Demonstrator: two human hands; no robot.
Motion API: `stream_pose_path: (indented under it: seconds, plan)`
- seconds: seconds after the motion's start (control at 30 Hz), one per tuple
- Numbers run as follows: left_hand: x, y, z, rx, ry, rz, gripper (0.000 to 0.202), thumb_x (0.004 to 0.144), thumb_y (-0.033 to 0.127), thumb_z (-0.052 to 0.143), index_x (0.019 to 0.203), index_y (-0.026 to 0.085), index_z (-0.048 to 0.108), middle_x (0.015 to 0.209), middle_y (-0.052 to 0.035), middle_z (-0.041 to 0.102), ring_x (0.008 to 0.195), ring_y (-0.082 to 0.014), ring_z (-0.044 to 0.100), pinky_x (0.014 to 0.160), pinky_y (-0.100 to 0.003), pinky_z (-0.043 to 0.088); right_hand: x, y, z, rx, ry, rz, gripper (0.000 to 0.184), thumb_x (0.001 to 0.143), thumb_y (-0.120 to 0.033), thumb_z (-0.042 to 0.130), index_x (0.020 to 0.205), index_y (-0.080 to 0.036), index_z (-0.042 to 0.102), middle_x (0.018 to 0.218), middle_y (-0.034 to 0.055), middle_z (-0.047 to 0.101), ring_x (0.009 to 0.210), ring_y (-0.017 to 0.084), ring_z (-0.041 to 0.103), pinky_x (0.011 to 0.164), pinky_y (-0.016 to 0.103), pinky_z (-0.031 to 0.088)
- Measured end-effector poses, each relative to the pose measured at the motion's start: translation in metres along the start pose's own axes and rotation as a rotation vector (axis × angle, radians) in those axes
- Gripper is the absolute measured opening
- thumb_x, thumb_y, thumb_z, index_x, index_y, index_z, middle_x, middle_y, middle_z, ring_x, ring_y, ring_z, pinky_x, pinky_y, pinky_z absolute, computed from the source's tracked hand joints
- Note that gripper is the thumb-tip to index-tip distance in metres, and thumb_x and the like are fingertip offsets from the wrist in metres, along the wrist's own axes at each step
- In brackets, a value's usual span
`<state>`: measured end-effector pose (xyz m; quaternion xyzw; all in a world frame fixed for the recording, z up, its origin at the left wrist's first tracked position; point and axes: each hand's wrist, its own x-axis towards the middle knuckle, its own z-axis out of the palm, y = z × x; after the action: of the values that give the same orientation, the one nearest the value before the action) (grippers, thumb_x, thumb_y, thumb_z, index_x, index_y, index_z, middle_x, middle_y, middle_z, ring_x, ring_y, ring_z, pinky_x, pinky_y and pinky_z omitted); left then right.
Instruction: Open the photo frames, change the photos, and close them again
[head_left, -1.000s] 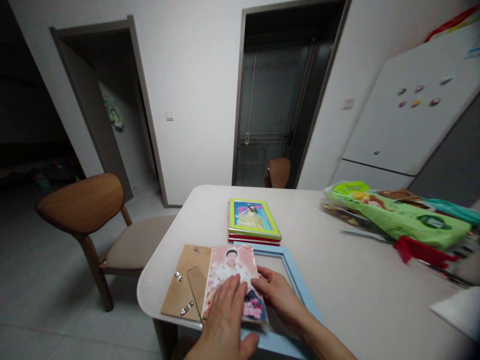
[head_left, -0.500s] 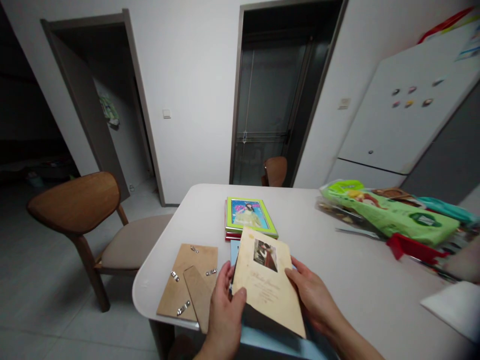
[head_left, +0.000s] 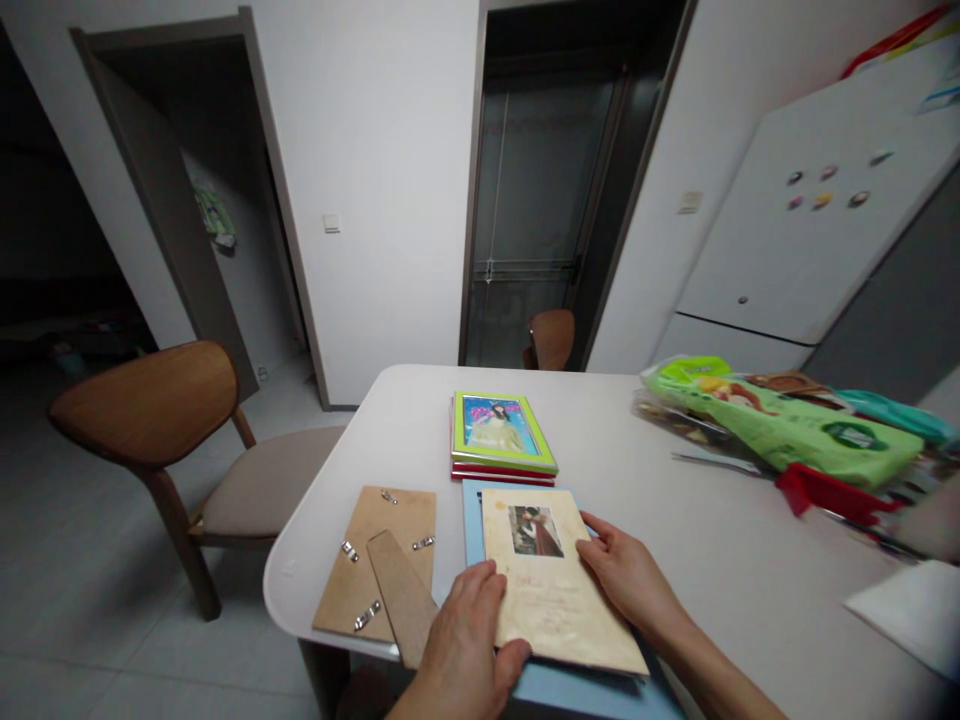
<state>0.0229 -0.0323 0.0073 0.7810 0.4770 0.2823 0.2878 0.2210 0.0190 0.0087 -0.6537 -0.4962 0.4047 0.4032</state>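
Note:
A cream printed picture sheet [head_left: 559,600], with a small photo of a figure near its top, lies over a light blue picture frame [head_left: 472,520], covering most of it. My right hand [head_left: 630,575] pinches the sheet's right edge. Along its left edge rests my left hand [head_left: 469,640], fingers stretched out and thumb apart on the lower left corner. Left of the frame is a brown backing board [head_left: 352,540] with metal turn clips and a stand leg [head_left: 401,590]. Beyond the sheet, a green picture frame [head_left: 502,440] showing a figure in a dress sits on a red frame [head_left: 502,474].
A green plastic package [head_left: 810,420], a red object [head_left: 825,490] and other items crowd the right side of the white table [head_left: 675,570]. White paper [head_left: 915,610] lies near the right edge. A wooden chair [head_left: 150,400] stands at the left.
The sheet has come down from a tilted, raised position to lie nearly flat over the blue frame. My left hand has loosened from its edge grip; my right hand still pinches the sheet.

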Motion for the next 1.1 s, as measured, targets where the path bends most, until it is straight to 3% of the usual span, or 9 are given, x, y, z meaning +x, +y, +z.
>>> stream_pose_path:
  seconds: [0.23,0.43,0.57,0.7,0.83,1.0,1.1]
  plan:
    - [0.002,0.003,-0.003,0.020,-0.026,-0.003,0.048,0.065,0.017,0.053,0.112,0.011,0.048,0.123,-0.0140,0.044,0.114,-0.0258,0.038,0.097,-0.040,0.030,0.001,0.006,-0.006,0.054,-0.016,0.027,0.055,0.066,-0.023,0.041,0.120,-0.013,0.040,0.044,-0.0049,0.055,0.040,0.014,0.052,0.039,0.023,0.037]
    - [0.003,0.001,0.000,0.067,-0.089,0.001,0.050,0.064,0.024,0.058,0.111,0.010,0.050,0.124,-0.0163,0.041,0.115,-0.0295,0.035,0.097,-0.044,0.029,0.003,0.002,0.004,-0.229,0.152,-0.109,0.048,0.066,-0.024,0.040,0.112,-0.012,0.050,0.052,-0.0006,0.059,0.049,0.016,0.054,0.049,0.025,0.040]
    - [0.003,0.002,-0.002,0.118,-0.105,0.009,0.051,0.065,0.028,0.059,0.112,0.011,0.049,0.125,-0.0157,0.041,0.116,-0.0296,0.035,0.096,-0.043,0.029,0.004,0.005,0.006,-0.454,0.235,-0.165,0.046,0.070,-0.025,0.037,0.112,-0.011,0.049,0.074,0.0057,0.064,0.069,0.019,0.057,0.065,0.029,0.042]
    - [0.005,0.007,-0.001,0.208,-0.141,0.015,0.041,0.067,0.027,0.058,0.105,0.012,0.054,0.122,-0.0137,0.045,0.116,-0.0291,0.034,0.097,-0.042,0.029,0.005,0.017,0.009,-0.765,0.281,-0.384,0.040,0.070,-0.021,0.040,0.106,-0.008,0.052,0.099,0.0125,0.057,0.092,0.023,0.049,0.084,0.034,0.035]
    - [0.007,0.013,0.002,0.236,-0.139,0.006,0.036,0.070,0.028,0.055,0.103,0.013,0.055,0.119,-0.0104,0.049,0.116,-0.0272,0.033,0.098,-0.041,0.025,0.010,0.030,0.009,-0.884,0.315,-0.513,0.044,0.069,-0.016,0.042,0.113,-0.008,0.045,0.104,0.0137,0.053,0.094,0.023,0.046,0.084,0.037,0.034]
    - [-0.010,-0.006,-0.024,0.263,-0.223,0.020,0.058,0.068,0.030,0.055,0.121,0.015,0.037,0.132,-0.0099,0.032,0.122,-0.0242,0.024,0.100,-0.041,0.021,0.005,0.022,0.010,-0.841,0.329,-0.510,0.039,0.073,-0.020,0.041,0.110,-0.010,0.048,0.103,0.0135,0.053,0.092,0.024,0.047,0.080,0.038,0.037]
    - [-0.032,-0.037,-0.050,0.391,-0.147,-0.103,0.073,0.059,0.027,0.062,0.125,0.016,0.032,0.136,-0.0108,0.021,0.124,-0.0274,0.016,0.100,-0.047,0.017,-0.016,-0.001,0.033,-0.703,0.183,-0.592,0.035,0.075,-0.026,0.040,0.107,-0.015,0.049,0.105,0.0110,0.053,0.095,0.022,0.046,0.082,0.037,0.036]
